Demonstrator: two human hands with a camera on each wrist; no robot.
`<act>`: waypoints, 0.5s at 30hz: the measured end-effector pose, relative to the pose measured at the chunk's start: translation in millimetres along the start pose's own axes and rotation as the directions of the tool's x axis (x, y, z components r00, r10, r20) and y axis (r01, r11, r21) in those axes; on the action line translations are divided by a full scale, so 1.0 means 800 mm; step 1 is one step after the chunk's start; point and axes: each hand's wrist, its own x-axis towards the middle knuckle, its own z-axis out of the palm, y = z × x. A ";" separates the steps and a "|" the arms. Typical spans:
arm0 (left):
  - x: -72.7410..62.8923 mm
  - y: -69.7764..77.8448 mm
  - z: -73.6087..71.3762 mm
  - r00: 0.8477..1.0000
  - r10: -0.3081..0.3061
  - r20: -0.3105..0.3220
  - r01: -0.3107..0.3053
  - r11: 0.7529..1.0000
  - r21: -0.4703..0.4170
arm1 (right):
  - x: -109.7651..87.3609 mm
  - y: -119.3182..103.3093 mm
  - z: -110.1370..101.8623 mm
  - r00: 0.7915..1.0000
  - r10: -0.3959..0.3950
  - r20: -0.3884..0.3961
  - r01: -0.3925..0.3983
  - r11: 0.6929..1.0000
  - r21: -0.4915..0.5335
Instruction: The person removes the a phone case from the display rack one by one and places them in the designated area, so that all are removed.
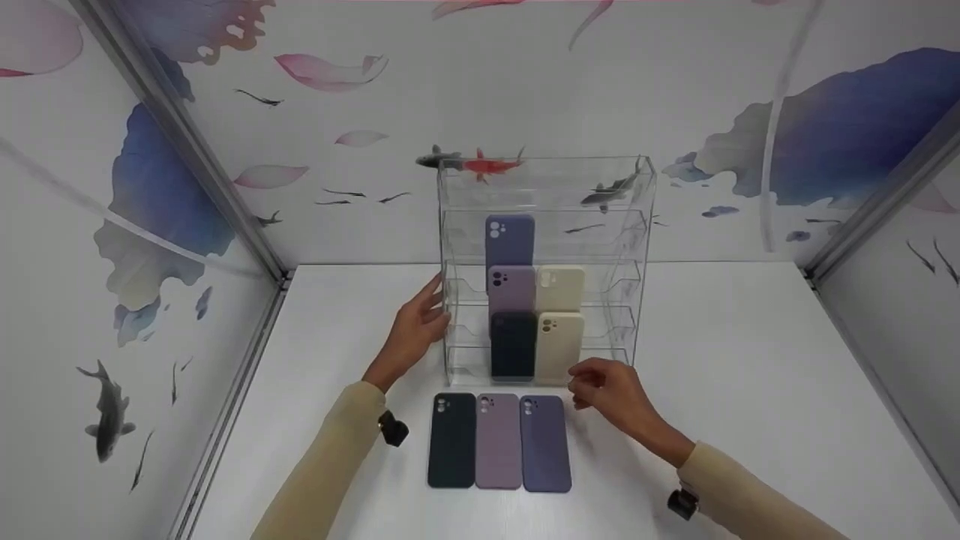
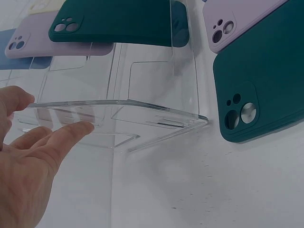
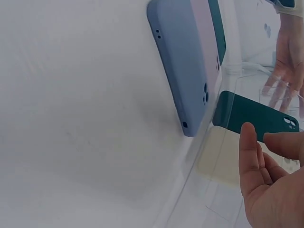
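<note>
A clear acrylic tiered rack (image 1: 615,285) stands against the back wall. My left hand (image 1: 412,326) touches its left side, with fingers extended along the panel (image 2: 118,102). In the rack, a blue-violet phone case (image 1: 511,240) is highest. Below it are a lilac case (image 1: 511,287) and a cream case (image 1: 561,288). The front tier holds a dark green case (image 1: 513,346) beside another cream case (image 1: 559,352). Near that cream case's lower right edge, my right hand (image 1: 611,394) hovers with nothing held; thumb and forefinger are apart in the right wrist view.
Three more phone cases lie side by side in front of the rack: dark green (image 1: 451,441), lilac (image 1: 499,442) and blue-violet (image 1: 546,444). The white table (image 1: 735,360) meets printed wall panels (image 1: 360,210) at the back and sides.
</note>
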 end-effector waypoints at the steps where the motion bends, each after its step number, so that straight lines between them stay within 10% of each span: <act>1: 0.000 0.000 0.000 1.000 0.002 0.001 -0.002 1.000 0.000 | 0.001 -0.003 -0.003 1.000 -0.008 -0.004 0.008 1.000 -0.001; 15: 0.001 0.001 0.000 1.000 0.009 0.004 -0.009 1.000 -0.015 | 0.013 -0.039 -0.040 0.994 -0.054 -0.098 0.055 0.998 0.004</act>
